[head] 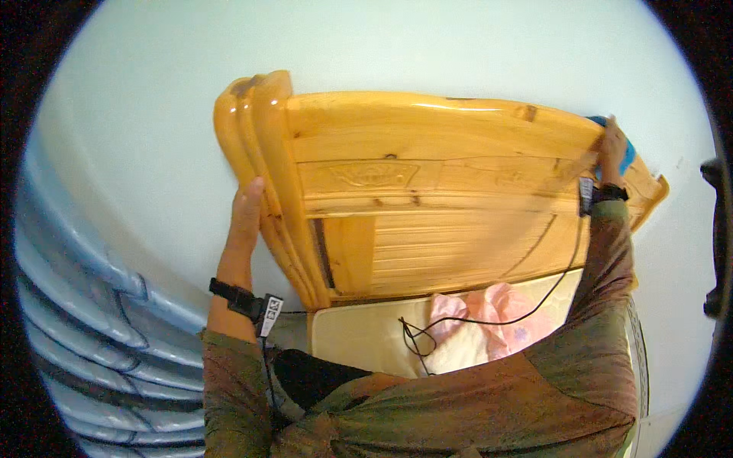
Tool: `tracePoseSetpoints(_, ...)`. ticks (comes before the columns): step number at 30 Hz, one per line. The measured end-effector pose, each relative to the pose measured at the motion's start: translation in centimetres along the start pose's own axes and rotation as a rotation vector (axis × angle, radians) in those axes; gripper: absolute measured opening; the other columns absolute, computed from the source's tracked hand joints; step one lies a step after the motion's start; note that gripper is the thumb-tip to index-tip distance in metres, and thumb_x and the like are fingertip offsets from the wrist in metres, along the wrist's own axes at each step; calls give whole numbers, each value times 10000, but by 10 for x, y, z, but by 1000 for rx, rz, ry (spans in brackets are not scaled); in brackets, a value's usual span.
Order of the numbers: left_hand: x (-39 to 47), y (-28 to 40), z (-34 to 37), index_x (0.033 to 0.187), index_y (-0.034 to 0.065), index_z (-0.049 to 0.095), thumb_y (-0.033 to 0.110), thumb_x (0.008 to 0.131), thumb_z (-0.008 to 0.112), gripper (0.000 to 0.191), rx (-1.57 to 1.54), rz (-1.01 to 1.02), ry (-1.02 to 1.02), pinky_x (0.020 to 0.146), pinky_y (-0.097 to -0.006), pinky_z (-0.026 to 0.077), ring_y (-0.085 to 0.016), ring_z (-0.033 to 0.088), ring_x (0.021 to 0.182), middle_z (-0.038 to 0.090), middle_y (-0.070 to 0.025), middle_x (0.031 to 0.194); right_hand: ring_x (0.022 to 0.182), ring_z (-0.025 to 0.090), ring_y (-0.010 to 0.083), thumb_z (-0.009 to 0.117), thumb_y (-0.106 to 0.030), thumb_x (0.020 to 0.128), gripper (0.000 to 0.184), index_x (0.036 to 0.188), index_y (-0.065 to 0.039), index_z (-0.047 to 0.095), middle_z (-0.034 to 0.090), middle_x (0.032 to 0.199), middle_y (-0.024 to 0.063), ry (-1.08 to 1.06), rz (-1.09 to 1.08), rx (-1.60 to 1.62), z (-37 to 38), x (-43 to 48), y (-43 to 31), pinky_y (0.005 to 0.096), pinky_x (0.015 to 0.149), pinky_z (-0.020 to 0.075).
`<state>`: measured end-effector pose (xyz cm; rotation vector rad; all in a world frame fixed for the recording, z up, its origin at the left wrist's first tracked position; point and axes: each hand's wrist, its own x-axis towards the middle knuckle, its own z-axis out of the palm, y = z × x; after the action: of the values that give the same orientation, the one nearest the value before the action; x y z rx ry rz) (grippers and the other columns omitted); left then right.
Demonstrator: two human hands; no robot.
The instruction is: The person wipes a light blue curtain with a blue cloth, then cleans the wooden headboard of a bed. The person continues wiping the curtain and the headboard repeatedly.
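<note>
A glossy pine headboard (452, 172) with a carved panel stands upright against a pale wall in front of me. My left hand (247, 209) grips the edge of its curved left post (269, 143), with the thumb on the near side and the fingers mostly hidden. At the upper right end, my right hand (613, 146) presses a blue cloth (629, 156) over the headboard's top edge. Part of that cloth is covered by the hand, which is slightly blurred.
Below the headboard lies a cream mattress (366, 338) with a pink cloth (504, 315) crumpled on it. A thin black cable (487, 322) loops across both. Shiny blue folds of a large covering or stack (97, 292) rise at the left. Pale wall (401, 46) spans the back.
</note>
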<state>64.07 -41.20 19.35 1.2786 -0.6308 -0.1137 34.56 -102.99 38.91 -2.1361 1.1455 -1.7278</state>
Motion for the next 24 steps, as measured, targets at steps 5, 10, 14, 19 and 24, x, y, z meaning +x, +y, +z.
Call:
tracePoseSetpoints(5,-5,3,0,1373,-12,397,590,870,528,795,103,-3,54,1020,-358,372,-246,473,1217,488,-130,1341,1046,584,254,496,-211,917,235,1026,-125,686,668,1083,61,-22,-909,132,18,-171,-154,410,909,416)
tracePoseSetpoints(10,-10,-4,-9,1381,-15,384,515,977,379,666,101,13,11,1054,-375,357,-253,452,1253,472,-127,1371,1040,595,294,600,-177,848,343,1188,-132,601,645,1143,82,-281,-1106,626,9,-202,-174,425,922,444)
tracePoseSetpoints(14,-12,-8,-17,1405,9,354,564,958,391,713,23,-33,104,1066,-382,348,-263,434,1275,442,-129,1401,884,643,292,485,-169,900,231,1025,-112,671,683,967,116,85,-1111,-53,14,-67,-63,384,795,495)
tracePoseSetpoints(19,-15,-12,-16,1418,-4,328,597,945,388,767,-106,-74,272,1088,-377,315,-264,397,1306,384,-136,1449,1060,578,356,363,-217,947,350,1115,-38,612,625,1140,186,164,-552,-117,-3,89,169,407,938,437)
tracePoseSetpoints(24,-18,-9,-13,1446,17,276,604,949,362,774,-59,-34,332,1096,-379,304,-267,365,1329,342,-125,1478,1172,480,385,337,-184,951,379,1145,33,580,555,1241,226,247,-359,-323,9,140,300,420,1042,323)
